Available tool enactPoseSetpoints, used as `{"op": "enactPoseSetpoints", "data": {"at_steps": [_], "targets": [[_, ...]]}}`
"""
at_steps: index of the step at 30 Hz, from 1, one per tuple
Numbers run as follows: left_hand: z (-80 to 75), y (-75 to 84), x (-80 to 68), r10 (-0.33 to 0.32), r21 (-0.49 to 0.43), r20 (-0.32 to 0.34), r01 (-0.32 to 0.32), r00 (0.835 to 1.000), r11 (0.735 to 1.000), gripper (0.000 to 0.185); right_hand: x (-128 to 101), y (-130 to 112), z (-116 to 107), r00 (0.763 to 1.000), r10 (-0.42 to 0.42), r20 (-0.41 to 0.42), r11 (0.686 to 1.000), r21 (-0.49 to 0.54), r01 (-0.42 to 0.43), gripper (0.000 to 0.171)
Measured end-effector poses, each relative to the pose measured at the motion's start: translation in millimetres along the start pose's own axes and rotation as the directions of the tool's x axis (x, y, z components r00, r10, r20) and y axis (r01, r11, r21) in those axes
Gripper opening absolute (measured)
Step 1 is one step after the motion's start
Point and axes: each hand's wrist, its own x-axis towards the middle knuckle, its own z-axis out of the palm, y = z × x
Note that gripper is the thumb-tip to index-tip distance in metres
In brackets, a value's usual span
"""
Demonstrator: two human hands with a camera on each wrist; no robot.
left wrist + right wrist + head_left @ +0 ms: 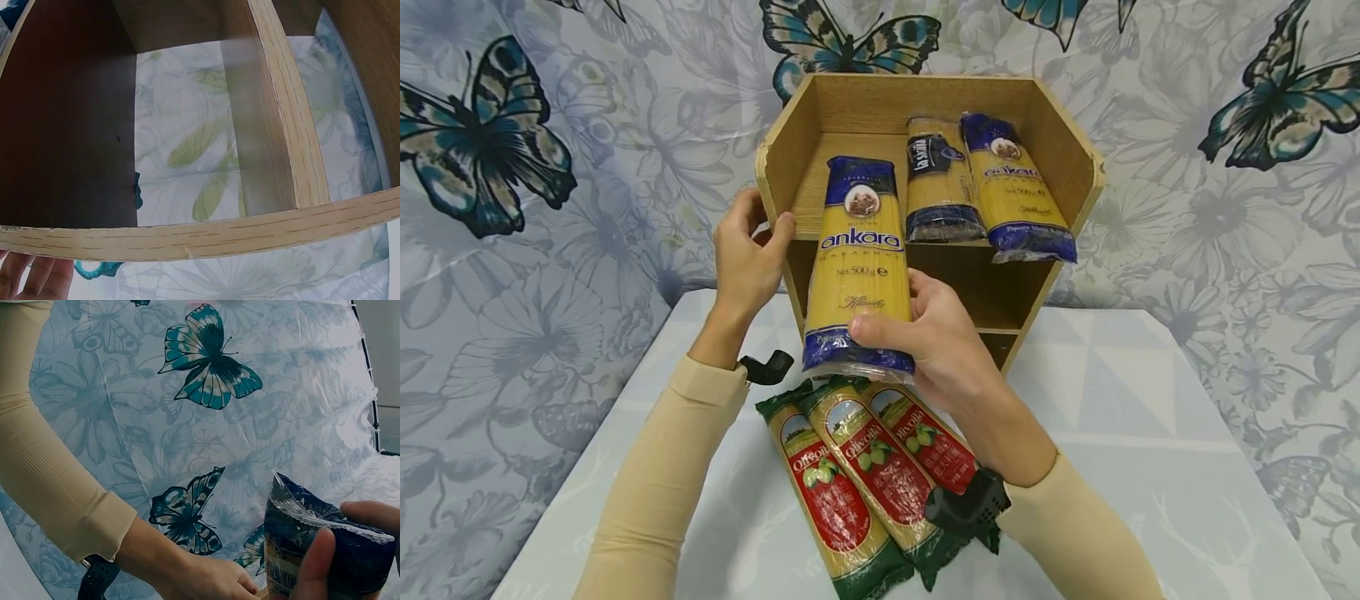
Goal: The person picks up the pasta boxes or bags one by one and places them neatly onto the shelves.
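A yellow-and-blue Ankara spaghetti pack (859,275) is gripped near its lower end by my right hand (951,350), thumb across the front. Its crimped blue end shows between thumb and fingers in the right wrist view. It slants over the front of the upper compartment of a wooden shelf unit (925,87). My left hand (748,258) holds the unit's left side panel at its front edge; its fingers (40,278) show outside that panel in the left wrist view. Inside the upper compartment lie a La Sibilla-like dark-labelled spaghetti pack (942,183) and another Ankara pack (1018,192).
Three green-and-red spaghetti packs (872,467) lie fanned out on the white table (1097,433) in front of the unit. Lower compartments (992,292) sit beneath the upper one. Behind stands a butterfly-patterned backdrop (662,100).
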Motion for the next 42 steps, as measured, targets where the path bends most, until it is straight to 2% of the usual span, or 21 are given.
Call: {"op": "enactPoseSetpoints", "data": {"at_steps": [5,8,15,23,27,30,33,36,42], "targets": [[-0.5,0.5,-0.3,-0.002,-0.004,-0.005,0.002,1.0,1.0,0.033,-5.9,0.0,-1.9,0.996,-0.01,0.093,0.999,0.031,0.007,0.079],[-0.1,0.5,-0.5,0.0,-0.005,0.001,0.0,1.0,1.0,0.033,-11.5,-0.3,-1.5,0.995,-0.02,0.099,1.0,0.024,0.018,0.088],[0.3,0.2,-1.4,-0.003,-0.018,0.003,0.003,1.0,1.0,0.034,-19.9,0.7,4.7,0.997,-0.076,0.011,0.988,-0.135,0.077,0.102],[1.1,-1.2,-0.4,-0.005,-0.026,-0.004,0.005,1.0,1.0,0.036,-14.5,6.0,14.8,0.98,-0.155,-0.125,0.964,-0.236,0.122,0.094],[2.6,16.1,-4.4,-0.014,-0.022,-0.008,0.014,1.0,1.0,0.035,-7.9,8.4,16.6,0.959,-0.207,-0.193,0.952,-0.266,0.152,0.086],[2.8,19.3,-5.3,-0.014,-0.017,-0.007,0.014,1.0,1.0,0.034,-2.7,11.4,15.1,0.94,-0.245,-0.237,0.938,-0.302,0.168,0.082],[1.9,4.9,-1.1,-0.003,-0.019,-0.006,0.003,1.0,1.0,0.035,3.9,14.6,12.4,0.921,-0.283,-0.269,0.92,-0.348,0.181,0.078],[1.0,-1.4,0.8,0.005,-0.028,-0.008,-0.005,1.0,1.0,0.034,11.2,17.8,9.3,0.894,-0.338,-0.293,0.884,-0.424,0.195,0.073],[0.6,-1.6,0.0,0.011,-0.039,-0.006,-0.011,1.0,0.999,0.032,22.1,22.5,2.7,0.833,-0.455,-0.315,0.794,-0.568,0.219,0.063]]}}
